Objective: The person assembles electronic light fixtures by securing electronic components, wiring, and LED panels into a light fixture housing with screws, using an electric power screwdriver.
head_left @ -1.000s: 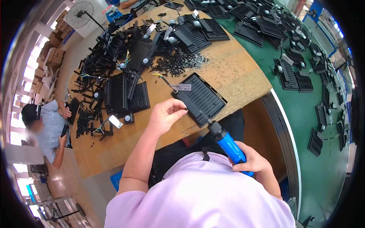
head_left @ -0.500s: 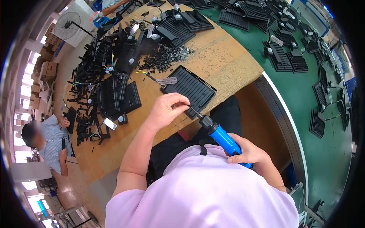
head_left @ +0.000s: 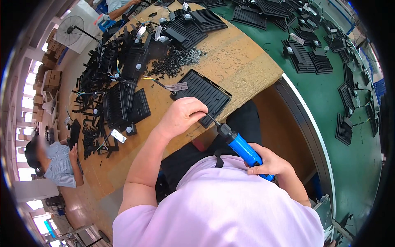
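A blue electric screwdriver [head_left: 243,150] is in my right hand [head_left: 269,161], its bit pointing up and left. My left hand [head_left: 181,117] is pinched at the bit's tip; what lies between its fingertips is too small to make out. Just beyond both hands, a black ribbed housing [head_left: 203,92] lies on the wooden table [head_left: 255,68], near its edge. A cable with coloured wire ends and a white label [head_left: 177,86] sits at the housing's left corner.
Loose black screws [head_left: 164,64] are heaped behind the housing. Black brackets [head_left: 92,76] and more ribbed housings [head_left: 115,105] crowd the left side. A green surface [head_left: 263,39] on the right bears similar units. One co-worker [head_left: 61,162] is at the left, another person's arm [head_left: 119,10] at the top.
My left fingers have moved slightly toward the screwdriver's bit. The co-worker at the left has leaned and now holds a black part up. The whole view has shifted a little.
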Demonstrator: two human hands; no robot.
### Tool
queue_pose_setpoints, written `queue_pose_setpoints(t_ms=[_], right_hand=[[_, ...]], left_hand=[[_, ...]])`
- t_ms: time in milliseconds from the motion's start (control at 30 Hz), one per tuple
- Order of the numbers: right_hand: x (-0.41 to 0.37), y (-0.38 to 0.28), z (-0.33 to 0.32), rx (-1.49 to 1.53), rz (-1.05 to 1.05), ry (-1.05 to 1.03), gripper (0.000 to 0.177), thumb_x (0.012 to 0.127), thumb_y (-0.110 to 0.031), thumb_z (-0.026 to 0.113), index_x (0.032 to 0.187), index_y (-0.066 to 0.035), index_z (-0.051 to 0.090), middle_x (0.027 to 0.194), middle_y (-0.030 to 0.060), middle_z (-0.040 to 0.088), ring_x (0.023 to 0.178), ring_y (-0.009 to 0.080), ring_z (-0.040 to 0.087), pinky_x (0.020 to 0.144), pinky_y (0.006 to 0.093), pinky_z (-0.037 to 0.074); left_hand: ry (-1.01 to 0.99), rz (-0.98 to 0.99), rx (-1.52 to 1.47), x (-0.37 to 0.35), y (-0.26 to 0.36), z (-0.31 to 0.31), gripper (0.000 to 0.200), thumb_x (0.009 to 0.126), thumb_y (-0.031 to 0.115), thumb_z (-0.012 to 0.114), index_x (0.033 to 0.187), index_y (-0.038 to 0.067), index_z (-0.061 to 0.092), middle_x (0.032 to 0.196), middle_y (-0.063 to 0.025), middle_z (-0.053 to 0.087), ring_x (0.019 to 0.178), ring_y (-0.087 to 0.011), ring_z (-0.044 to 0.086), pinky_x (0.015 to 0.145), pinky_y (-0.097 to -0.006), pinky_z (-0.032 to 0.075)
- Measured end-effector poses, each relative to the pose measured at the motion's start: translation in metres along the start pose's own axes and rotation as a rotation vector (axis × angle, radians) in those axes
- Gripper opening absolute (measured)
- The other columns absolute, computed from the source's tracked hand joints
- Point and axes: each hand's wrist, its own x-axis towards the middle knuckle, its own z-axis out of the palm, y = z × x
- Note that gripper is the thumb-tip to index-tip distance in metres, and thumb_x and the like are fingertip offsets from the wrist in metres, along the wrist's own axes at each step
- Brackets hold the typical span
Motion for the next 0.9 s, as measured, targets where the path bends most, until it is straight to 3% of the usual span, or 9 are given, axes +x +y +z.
queue_pose_setpoints(t_ms=[100, 200, 300, 333, 433, 500, 600, 667, 900], right_hand=[[0.000, 0.010, -0.006, -0.006, 0.040, -0.065, 0.099, 0.072, -0.040, 0.088, 0.150, -0.004, 0.038, 0.118, 0.0160, 0.062, 0.111, 0.0284, 0.060, 0.099, 0.0416, 0.047], [-0.002, 0.012, -0.008, 0.109, 0.028, -0.094, 0.098, 0.072, -0.041, 0.089, 0.148, -0.003, 0.040, 0.115, 0.0145, 0.063, 0.108, 0.0271, 0.061, 0.096, 0.0399, 0.048], [-0.006, 0.009, -0.007, 0.182, 0.020, -0.049, 0.088, 0.070, -0.032, 0.091, 0.138, 0.002, 0.046, 0.102, 0.0099, 0.064, 0.086, 0.0170, 0.063, 0.078, 0.0327, 0.053], [-0.008, 0.008, -0.008, 0.201, 0.037, -0.046, 0.087, 0.071, -0.031, 0.091, 0.138, 0.002, 0.046, 0.101, 0.0098, 0.064, 0.084, 0.0169, 0.063, 0.076, 0.0326, 0.053], [-0.018, 0.017, -0.015, 0.213, 0.057, -0.013, 0.085, 0.072, -0.027, 0.090, 0.138, 0.002, 0.045, 0.099, 0.0097, 0.064, 0.078, 0.0167, 0.064, 0.069, 0.0321, 0.054], [-0.020, 0.036, -0.020, 0.163, 0.021, 0.044, 0.084, 0.074, -0.025, 0.089, 0.139, 0.002, 0.044, 0.098, 0.0097, 0.063, 0.076, 0.0166, 0.064, 0.066, 0.0316, 0.054], [-0.021, 0.041, -0.025, 0.021, 0.176, 0.060, 0.097, 0.071, -0.044, 0.087, 0.147, -0.004, 0.042, 0.120, 0.0170, 0.063, 0.113, 0.0292, 0.061, 0.097, 0.0406, 0.047], [-0.016, 0.048, -0.028, -0.027, 0.180, 0.050, 0.098, 0.071, -0.044, 0.086, 0.148, -0.005, 0.041, 0.125, 0.0187, 0.061, 0.116, 0.0310, 0.058, 0.100, 0.0414, 0.046], [-0.004, 0.046, -0.031, -0.039, 0.167, 0.002, 0.098, 0.071, -0.045, 0.085, 0.149, -0.006, 0.040, 0.129, 0.0201, 0.058, 0.119, 0.0336, 0.056, 0.101, 0.0425, 0.044]], left_hand=[[-0.024, 0.151, 0.051, 0.006, 0.000, -0.002, 0.010, 0.078, 0.002, 0.075, 0.086, 0.002, 0.069, 0.085, -0.0098, 0.070, 0.079, -0.0273, 0.066, 0.071, -0.0364, 0.053], [-0.043, 0.189, 0.043, 0.013, -0.001, -0.001, 0.010, 0.078, 0.003, 0.075, 0.085, 0.002, 0.068, 0.083, -0.0090, 0.069, 0.080, -0.0274, 0.066, 0.070, -0.0362, 0.053], [-0.118, 0.147, 0.051, 0.015, -0.001, 0.003, 0.014, 0.078, 0.004, 0.075, 0.090, 0.003, 0.068, 0.090, -0.0092, 0.069, 0.089, -0.0280, 0.065, 0.078, -0.0372, 0.052], [-0.153, 0.125, 0.059, 0.016, -0.002, 0.005, 0.017, 0.078, 0.005, 0.075, 0.093, 0.003, 0.068, 0.094, -0.0095, 0.069, 0.094, -0.0286, 0.065, 0.082, -0.0379, 0.052], [0.052, 0.033, 0.275, 0.013, 0.005, 0.023, 0.029, 0.077, 0.007, 0.076, 0.104, 0.006, 0.067, 0.109, -0.0102, 0.066, 0.110, -0.0313, 0.059, 0.098, -0.0414, 0.046], [0.042, -0.068, 0.232, 0.001, -0.010, 0.042, 0.036, 0.076, 0.009, 0.076, 0.110, 0.008, 0.065, 0.117, -0.0103, 0.063, 0.116, -0.0328, 0.056, 0.104, -0.0437, 0.040], [0.085, -0.111, 0.270, -0.009, -0.021, 0.066, 0.032, 0.077, 0.010, 0.075, 0.107, 0.010, 0.067, 0.116, -0.0092, 0.062, 0.118, -0.0311, 0.055, 0.109, -0.0498, 0.037], [0.107, -0.135, 0.281, -0.008, -0.021, 0.072, 0.027, 0.077, 0.011, 0.075, 0.103, 0.012, 0.068, 0.114, -0.0070, 0.061, 0.118, -0.0289, 0.055, 0.110, -0.0555, 0.035], [0.104, -0.160, 0.342, -0.004, -0.014, 0.074, 0.019, 0.077, 0.012, 0.075, 0.096, 0.013, 0.073, 0.114, -0.0080, 0.061, 0.116, -0.0296, 0.056, 0.110, -0.0556, 0.035]])
